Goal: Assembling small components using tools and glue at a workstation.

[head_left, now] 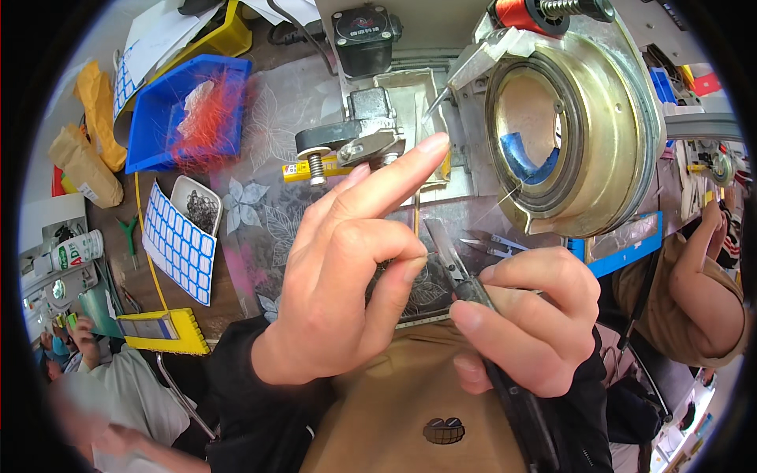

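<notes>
My right hand [536, 323] is wrapped round a long tool with a black handle [516, 398] and a narrow flat metal tip [443, 246]; its exact kind is unclear. My left hand [347, 276] is close by, thumb and a bent finger pinched together beside that tip, while another finger stretches up and away. Whatever lies in the pinch is too small to make out. Beyond both hands stands a machine with a large brass-coloured ring [587, 158], blue material [524, 162] lining part of its inside. A fine strand [498, 206] trails from the ring's lower edge.
A red thread spool [524, 14] tops the machine, with a clamp-like metal part [359, 130] left of it. Further left are a blue bin [146, 130] of red fibres, a white dish [183, 193] of small dark hooks and a label sheet [180, 244]. Other people sit on both sides.
</notes>
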`<state>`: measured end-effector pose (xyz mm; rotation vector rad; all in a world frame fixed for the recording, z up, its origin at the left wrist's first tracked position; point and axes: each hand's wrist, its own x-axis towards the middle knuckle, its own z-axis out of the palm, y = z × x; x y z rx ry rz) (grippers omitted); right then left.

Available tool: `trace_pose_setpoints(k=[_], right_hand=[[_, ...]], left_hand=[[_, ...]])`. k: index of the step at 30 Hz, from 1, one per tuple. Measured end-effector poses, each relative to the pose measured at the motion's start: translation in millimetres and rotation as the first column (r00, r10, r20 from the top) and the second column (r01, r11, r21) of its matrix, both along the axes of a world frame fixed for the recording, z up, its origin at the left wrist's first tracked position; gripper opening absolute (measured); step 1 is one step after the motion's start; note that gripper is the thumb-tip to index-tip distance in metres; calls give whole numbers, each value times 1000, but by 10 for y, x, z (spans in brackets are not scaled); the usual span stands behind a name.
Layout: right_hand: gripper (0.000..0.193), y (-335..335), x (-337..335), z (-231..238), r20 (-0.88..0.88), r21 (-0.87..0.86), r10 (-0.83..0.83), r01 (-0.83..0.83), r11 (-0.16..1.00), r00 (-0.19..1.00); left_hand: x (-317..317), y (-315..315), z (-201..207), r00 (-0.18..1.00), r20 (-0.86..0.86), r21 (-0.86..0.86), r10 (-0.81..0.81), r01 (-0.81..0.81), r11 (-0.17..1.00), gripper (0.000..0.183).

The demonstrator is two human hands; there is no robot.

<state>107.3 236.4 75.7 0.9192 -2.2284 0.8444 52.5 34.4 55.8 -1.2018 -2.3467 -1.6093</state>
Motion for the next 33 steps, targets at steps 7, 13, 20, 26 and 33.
trace_pose_setpoints(k=[7, 13, 20, 26, 33], right_hand=[[32, -46, -16, -36, -117, 26, -21, 24, 999, 993], [33, -67, 6, -34, -107, 20, -48, 50, 999, 993], [34, -124, 24, -30, -105, 48, -70, 76, 996, 992], [31, -137, 11, -23, -107, 27, -80, 83, 996, 991], [31, -156, 3, -40, -111, 34, -82, 87, 996, 990]], left_hand=[[-3, 0, 3, 1000, -5, 12, -6, 6, 1000, 9], [-5, 11, -1, 1000, -12, 15, -6, 6, 1000, 8], [-6, 6, 2, 1000, -22, 10, 0, 0, 1000, 7], [-2, 26, 9, 1000, -10, 8, -1, 1, 1000, 7], [-5, 8, 3, 1000, -3, 18, -5, 5, 1000, 6]])
